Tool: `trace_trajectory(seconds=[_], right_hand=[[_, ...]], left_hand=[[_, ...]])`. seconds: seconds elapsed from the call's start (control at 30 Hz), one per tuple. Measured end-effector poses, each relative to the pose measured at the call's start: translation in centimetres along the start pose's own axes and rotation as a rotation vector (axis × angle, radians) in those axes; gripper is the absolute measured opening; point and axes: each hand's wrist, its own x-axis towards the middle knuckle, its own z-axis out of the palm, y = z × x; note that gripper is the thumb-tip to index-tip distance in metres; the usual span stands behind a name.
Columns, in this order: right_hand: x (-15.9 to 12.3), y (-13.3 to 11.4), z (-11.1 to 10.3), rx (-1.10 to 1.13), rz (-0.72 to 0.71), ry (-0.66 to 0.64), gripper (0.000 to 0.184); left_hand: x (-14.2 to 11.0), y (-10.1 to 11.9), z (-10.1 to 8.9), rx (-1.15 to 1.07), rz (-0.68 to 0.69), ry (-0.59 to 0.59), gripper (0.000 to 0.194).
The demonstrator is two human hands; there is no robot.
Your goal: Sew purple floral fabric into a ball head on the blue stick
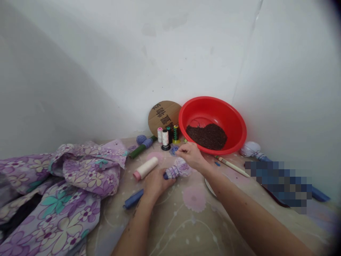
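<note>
My left hand (157, 181) is wrapped around a blue-handled stick (134, 198) that lies slanted over the table. At its far end is a rounded, white and purple cloth head (182, 168), its neck wound with purple yarn (173, 172). Just above that head, my right hand (190, 154) is closed in a pinch; anything between the fingertips is too thin to make out. A loose tangle of blue-purple yarn (174, 150) lies by those fingertips. Left of the stick, a large white thread spool (147, 168) with a pink end rests on its side.
A red basin (239, 121) holding dark grains (207, 137) leans at the wall beside a cardboard disc (161, 112). Several thread spools (165, 137) stand before it. Flowered cloth (66, 192) covers the left. A similar stick (269, 158) and a pixelated item (279, 183) lie right.
</note>
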Motion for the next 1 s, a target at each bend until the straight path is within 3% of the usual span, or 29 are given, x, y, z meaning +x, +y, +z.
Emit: trace_trajectory(seconds=[0.2, 0.4, 0.6, 0.8, 1.0], right_hand=[[1.0, 0.5, -2.1, -0.007, 0.096, 0.269, 0.023], [1.4, 0.3, -3.4, 0.018, 0.097, 0.435, 0.025], [1.5, 0.0, -3.6, 0.030, 0.078, 0.470, 0.023], [1.4, 0.0, -3.7, -0.009, 0.089, 0.424, 0.024], [0.7, 0.7, -4.2, -0.130, 0.063, 0.471, 0.022]], left_hand=[[0.0, 0.0, 0.0, 0.015, 0.008, 0.008, 0.045], [-0.1, 0.1, -0.2, 0.014, 0.019, 0.019, 0.043], [-0.1, 0.1, -0.1, -0.009, 0.004, 0.003, 0.043], [-0.1, 0.1, -0.1, 0.008, 0.031, 0.013, 0.046], [0.1, -0.1, -1.1, -0.101, 0.074, -0.080, 0.035]])
